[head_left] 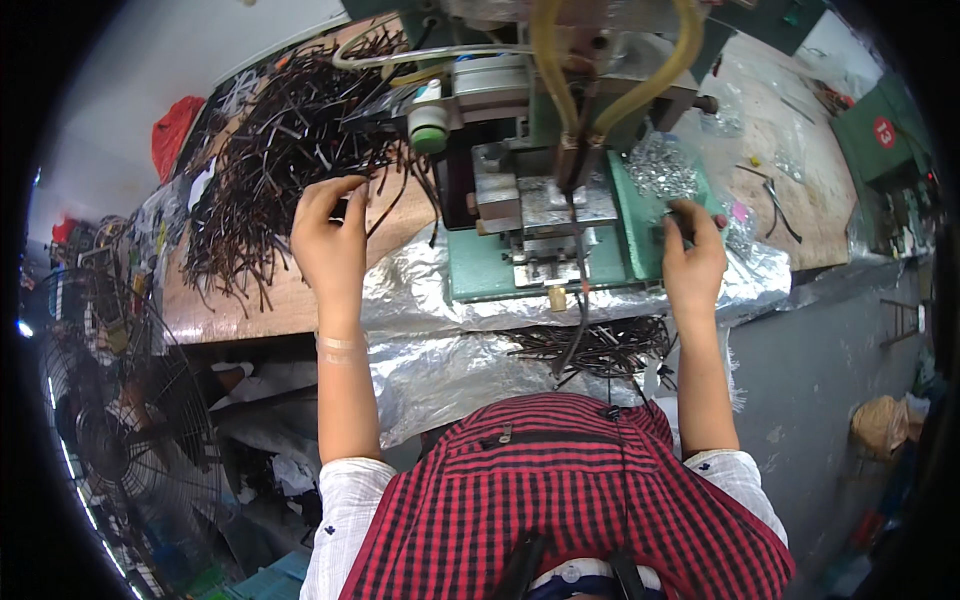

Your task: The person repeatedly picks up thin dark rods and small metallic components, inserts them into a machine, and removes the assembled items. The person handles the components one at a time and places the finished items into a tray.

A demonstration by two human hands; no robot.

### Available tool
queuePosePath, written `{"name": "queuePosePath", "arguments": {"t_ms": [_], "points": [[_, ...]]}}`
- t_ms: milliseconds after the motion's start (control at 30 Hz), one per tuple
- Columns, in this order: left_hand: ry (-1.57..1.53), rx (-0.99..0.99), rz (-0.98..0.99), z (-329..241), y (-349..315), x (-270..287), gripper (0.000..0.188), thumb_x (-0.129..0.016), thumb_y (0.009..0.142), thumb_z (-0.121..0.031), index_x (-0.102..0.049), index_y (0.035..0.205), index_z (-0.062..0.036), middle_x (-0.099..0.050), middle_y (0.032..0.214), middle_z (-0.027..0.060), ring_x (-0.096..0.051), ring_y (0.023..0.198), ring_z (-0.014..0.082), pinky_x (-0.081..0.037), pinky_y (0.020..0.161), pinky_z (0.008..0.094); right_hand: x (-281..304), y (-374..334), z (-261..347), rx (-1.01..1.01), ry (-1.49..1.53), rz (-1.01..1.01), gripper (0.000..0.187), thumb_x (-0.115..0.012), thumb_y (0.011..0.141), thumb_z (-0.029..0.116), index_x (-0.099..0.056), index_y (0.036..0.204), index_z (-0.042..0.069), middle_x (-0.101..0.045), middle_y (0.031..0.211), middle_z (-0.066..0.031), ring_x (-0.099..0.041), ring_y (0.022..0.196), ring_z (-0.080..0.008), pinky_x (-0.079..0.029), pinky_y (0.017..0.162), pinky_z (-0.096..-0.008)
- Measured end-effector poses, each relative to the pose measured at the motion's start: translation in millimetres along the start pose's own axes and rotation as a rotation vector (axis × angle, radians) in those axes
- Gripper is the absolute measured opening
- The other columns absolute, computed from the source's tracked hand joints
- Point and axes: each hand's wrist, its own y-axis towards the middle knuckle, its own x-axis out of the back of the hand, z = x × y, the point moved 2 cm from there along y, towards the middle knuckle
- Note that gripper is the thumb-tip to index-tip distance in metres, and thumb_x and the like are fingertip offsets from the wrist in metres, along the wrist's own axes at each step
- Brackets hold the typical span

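Press point(497, 205), green-based with metal blocks, stands on the wooden surface point(820, 190). Left of the press spreads a large heap of dark wires point(280, 170), and the left hand point(332, 245) is at the heap's near side, on the press's left. Its thumb and forefinger curve toward each other; whether they grip a wire, I cannot tell. Small silvery parts point(660, 168) lie heaped at the right of the press. The right hand point(693, 265) is just nearer the person than those parts, its fingers bent; what, if anything, sits between the fingertips is too small to tell. One dark cable point(583, 320) hangs at the front of the press. A smaller bundle of dark wires point(610, 342) lies below the press's front, over silver sheeting point(425, 375). Pliers point(773, 203) rest farther right of the press.
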Motion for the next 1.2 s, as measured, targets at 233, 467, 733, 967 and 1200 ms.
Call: {"name": "queuePosePath", "arguments": {"t_ms": [233, 467, 733, 967, 1200], "points": [[0.467, 0.294, 0.297, 95.6, -29.5, -68.9, 0.014, -0.081, 0.080, -0.022, -0.081, 0.085, -0.0087, -0.073, 0.096, 0.0149, -0.071, 0.090, 0.0370, -0.056, 0.079, 0.0454, 16.1, -7.0, -7.2, 0.090, -0.092, -0.072, 0.012, -0.070, 0.090, 0.004, -0.073, 0.101, 0.002, -0.073, 0.098, -0.0142, -0.068, 0.092, -0.0328, -0.052, 0.086, -0.0413], [0.323, 0.254, 0.298, 65.8, -27.9, -43.5, 0.017, -0.076, 0.088, -0.014, -0.077, 0.103, -0.0052, -0.077, 0.089, 0.0113, -0.073, 0.075, 0.0232, -0.056, 0.069, 0.0349, 35.5, -12.6, 25.9, 0.069, 0.073, -0.073, 0.016, -0.069, 0.089, 0.001, -0.075, 0.103, 0.002, -0.074, 0.101, -0.0126, -0.069, 0.097, -0.0287, -0.052, 0.089, -0.0381], [-0.463, 0.311, 0.096, 34.3, -32.8, -56.1, 0.014, -0.068, 0.100, -0.009, -0.068, 0.107, 0.0025, -0.070, 0.086, 0.0032, -0.067, 0.072, 0.0098, -0.050, 0.063, 0.0229, -27.6, 16.7, 107.3, 0.173, 0.589, 0.014, 0.027, -0.076, 0.084, 0.002, -0.070, 0.110, -0.001, -0.074, 0.102, -0.0118, -0.071, 0.095, -0.0223, -0.054, 0.087, -0.0334], [-0.768, 0.105, -0.154, -56.8, -26.2, -17.1, 0.007, -0.066, 0.101, -0.001, -0.067, 0.106, 0.0046, -0.074, 0.095, 0.0130, -0.072, 0.080, 0.0185, -0.058, 0.071, 0.0265, -32.3, 11.4, 114.9, -0.081, 0.912, 0.081, 0.048, -0.076, 0.086, 0.000, -0.056, 0.129, -0.004, -0.073, 0.103, -0.0113, -0.069, 0.099, -0.0149, -0.051, 0.093, -0.0294], [-0.411, -0.670, 0.048, -130.2, -48.4, 1.1, 0.028, -0.084, 0.083, -0.004, -0.070, 0.107, -0.0057, -0.075, 0.109, 0.0164, -0.070, 0.073, 0.0194, -0.054, 0.063, 0.0280, -4.8, -1.9, 147.3, -0.071, 0.990, 0.214, 0.056, -0.067, 0.087, -0.004, -0.052, 0.140, -0.005, -0.064, 0.134, -0.0165, -0.063, 0.119, -0.0213, -0.047, 0.106, -0.0355]]}}
